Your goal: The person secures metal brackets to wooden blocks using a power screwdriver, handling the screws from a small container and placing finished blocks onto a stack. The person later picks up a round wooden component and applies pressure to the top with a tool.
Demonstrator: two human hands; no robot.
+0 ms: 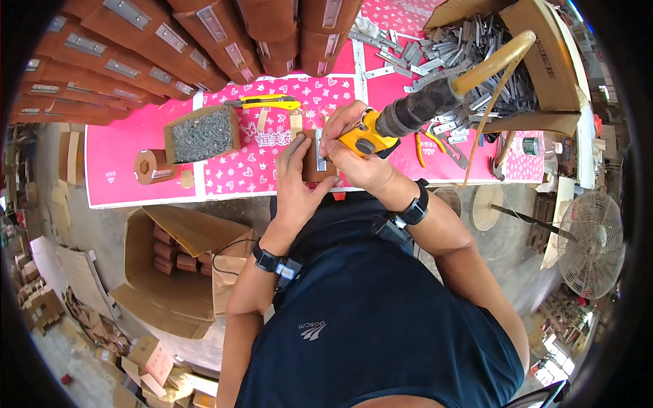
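My left hand point(297, 178) grips a brown block point(311, 167) on the pink table, fingers along its left side and thumb at its near end. A narrow silver metal plate point(321, 152) lies lengthwise on the block. Wrapped around a yellow and black power driver point(373, 138), my right hand point(357, 156) is right over the plate's right side, its fingertips close to the plate. The driver's tip is hidden by that hand. Left of the hands are an open carton of small screws point(202, 136) and a yellow utility knife point(270, 102).
Brown pieces with metal plates point(211, 27) are stacked at the far left. A cardboard box point(544, 75) spills metal plates point(469, 54) at the far right, near yellow-handled pliers point(428, 146). A hexagonal brown piece point(154, 167) sits left; a fan point(590, 245) stands right.
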